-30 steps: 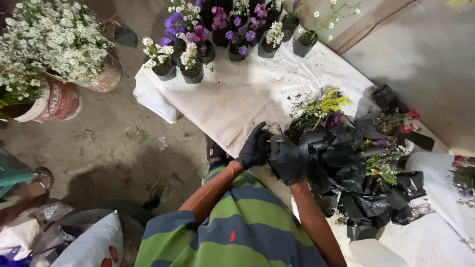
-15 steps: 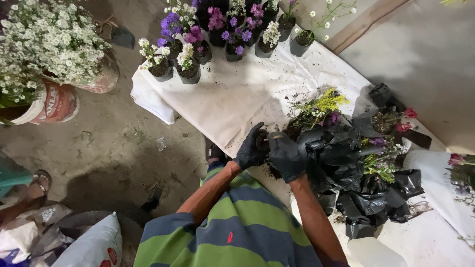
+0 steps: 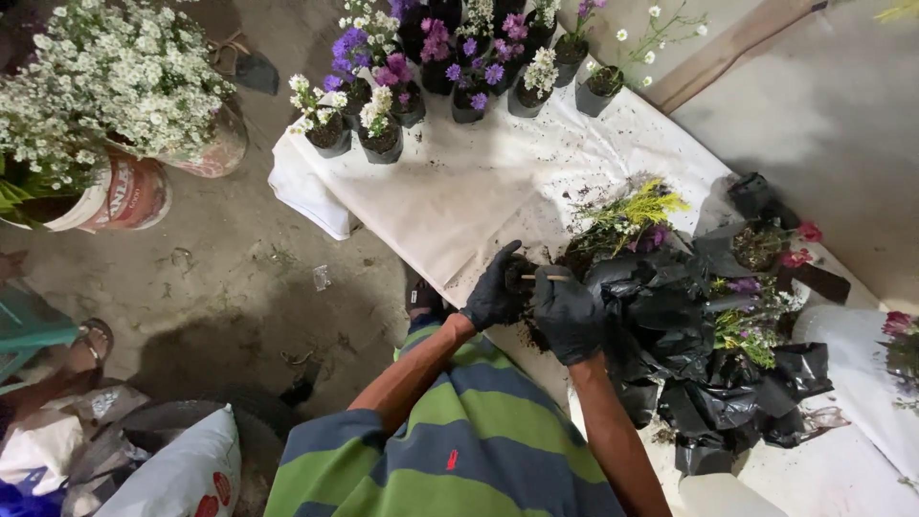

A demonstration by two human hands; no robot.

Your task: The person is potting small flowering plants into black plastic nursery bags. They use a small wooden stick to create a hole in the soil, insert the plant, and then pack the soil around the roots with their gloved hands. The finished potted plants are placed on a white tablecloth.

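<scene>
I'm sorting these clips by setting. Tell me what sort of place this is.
Probably a plant nursery's or flower seller's potting spot on the ground: small potted flowers stand on a soil-strewn white sheet, black grow bags lie heaped, and both gloved hands work soil.

Right between the two black-gloved hands sits a small dark clump of soil (image 3: 525, 283), cupped by the left hand (image 3: 493, 295) and pressed from the other side by the right hand (image 3: 569, 312). A thin pale stem (image 3: 544, 278) lies across the top of it, nearly level, its one end tucked under the right hand's fingers (image 3: 558, 284). The clump is held just above the white sheet (image 3: 459, 191), right at its near edge, and loose crumbs of soil lie scattered beneath it (whether a black bag wraps the clump is hard to tell). Just beside it to the right begins the heap of crumpled black plastic bags (image 3: 699, 373).
</scene>
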